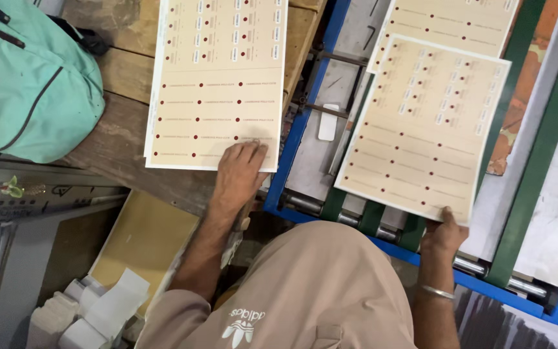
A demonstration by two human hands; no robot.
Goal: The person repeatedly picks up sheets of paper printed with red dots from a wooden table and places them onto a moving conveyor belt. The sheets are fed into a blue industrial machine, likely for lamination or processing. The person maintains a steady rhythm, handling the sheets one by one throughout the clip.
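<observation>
Beside left hand (239, 169) — teal backpack (30, 77), wooden bench (117, 129).

A teal backpack (30, 81) blocks the wooden surface (121, 139) on the left. Bare wood lies open between it and the stacked printed sheets (217, 84).

Left hand (239, 169) presses flat on the near edge of a stack of cream printed sheets (217, 84) lying on the wooden surface (121, 139). Right hand (444, 234) pinches the near corner of a single printed sheet (421, 126), tilted over the blue-framed machine (295, 139) and its green belts (372, 218). Another sheet (450, 22) lies beyond it. A teal backpack (30, 81) sits far left.
</observation>
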